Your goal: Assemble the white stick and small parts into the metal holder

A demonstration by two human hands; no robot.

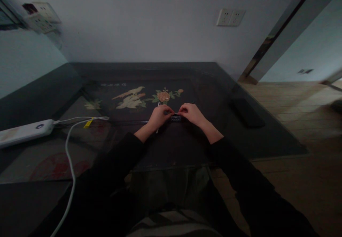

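My left hand (159, 116) and my right hand (191, 114) meet over the middle of a dark glass-topped table (149, 73). Between their fingertips sits a small dark object with light markings (175, 117), pinched from both sides and low over the glass. What the object is cannot be told in the dim light. A thin pale stick (158, 105) lies on the table just beyond my left hand. Both sleeves are black.
A white power bank (25, 132) lies at the left with a white cable (70, 158) running toward me. A dark flat device (247, 113) rests on the table's right side. Bird and flower artwork (139, 97) shows under the glass. Wooden floor lies to the right.
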